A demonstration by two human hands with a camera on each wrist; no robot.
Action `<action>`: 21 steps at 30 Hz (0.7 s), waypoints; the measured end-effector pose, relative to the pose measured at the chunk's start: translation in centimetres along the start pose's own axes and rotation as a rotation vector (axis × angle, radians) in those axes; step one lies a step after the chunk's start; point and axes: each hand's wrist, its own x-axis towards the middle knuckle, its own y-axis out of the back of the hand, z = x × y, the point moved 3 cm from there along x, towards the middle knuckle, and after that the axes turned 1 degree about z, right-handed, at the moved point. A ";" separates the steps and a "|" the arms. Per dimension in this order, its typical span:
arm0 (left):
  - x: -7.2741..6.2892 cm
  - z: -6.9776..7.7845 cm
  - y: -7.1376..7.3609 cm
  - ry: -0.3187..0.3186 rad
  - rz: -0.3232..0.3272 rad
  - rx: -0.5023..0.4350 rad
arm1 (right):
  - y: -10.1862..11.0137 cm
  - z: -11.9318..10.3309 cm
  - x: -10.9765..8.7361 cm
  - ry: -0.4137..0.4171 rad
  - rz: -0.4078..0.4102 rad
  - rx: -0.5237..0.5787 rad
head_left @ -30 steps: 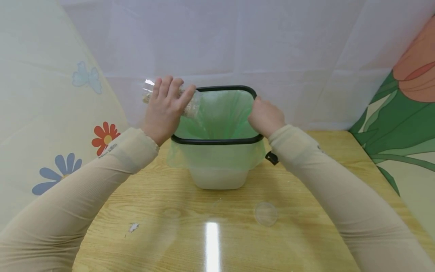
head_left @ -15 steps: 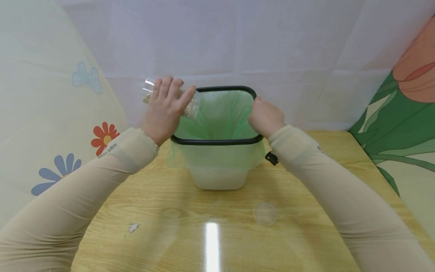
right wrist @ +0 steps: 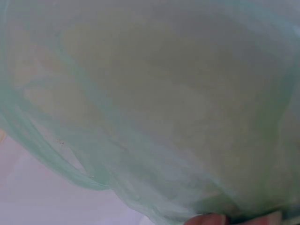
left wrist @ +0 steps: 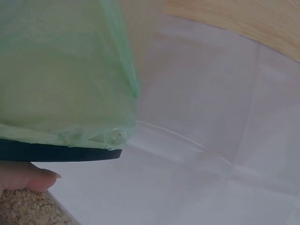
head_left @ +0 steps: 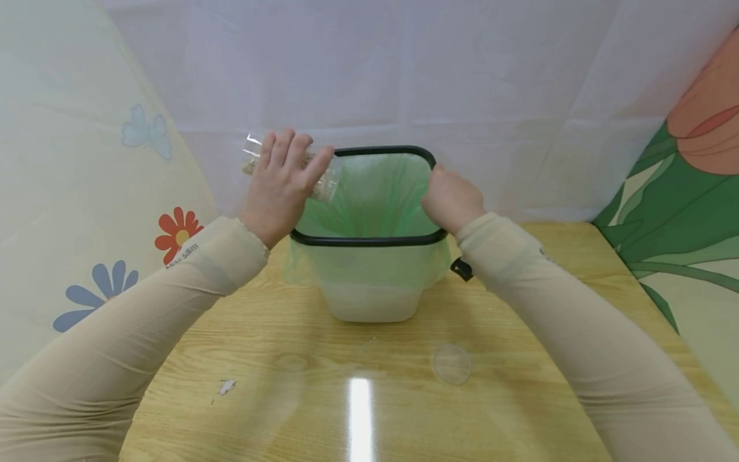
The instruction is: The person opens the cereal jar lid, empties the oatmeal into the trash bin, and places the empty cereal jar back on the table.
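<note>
In the head view, my left hand [head_left: 280, 183] grips a clear plastic jar [head_left: 328, 186] lying nearly sideways, its mouth tipped over the left side of a trash bin [head_left: 372, 303]. Tan flaky bits show inside the jar. The bin has a black rim [head_left: 369, 241] and a thin green bag [head_left: 375, 192] lining it, folded down over the outside. On the right side, my right hand [head_left: 453, 197] holds the rim with curled fingers. The left wrist view shows a fingertip [left wrist: 42, 178] between the rim and the flakes [left wrist: 30, 208]; the right wrist view is mostly green bag [right wrist: 140, 154].
A clear round lid [head_left: 452, 364] lies on the wooden table [head_left: 277, 410] in front of the bin. Near my right cuff is a small black piece [head_left: 462, 268]. A white cloth [head_left: 369, 70] hangs behind, with flower-printed sheets at both sides.
Both hands and the bin stay in place. The flakes near the jar's mouth look thinner, and a faint streak below the mouth has gone.
</note>
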 end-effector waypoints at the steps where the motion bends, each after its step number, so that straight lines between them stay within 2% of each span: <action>1: 0.0 0.0 0.0 0.002 -0.001 -0.002 | 0.0 0.0 0.0 0.001 0.001 0.000; 21: -0.2 0.0 0.1 -0.002 -0.026 0.003 | -0.1 0.1 -0.1 0.012 0.009 0.014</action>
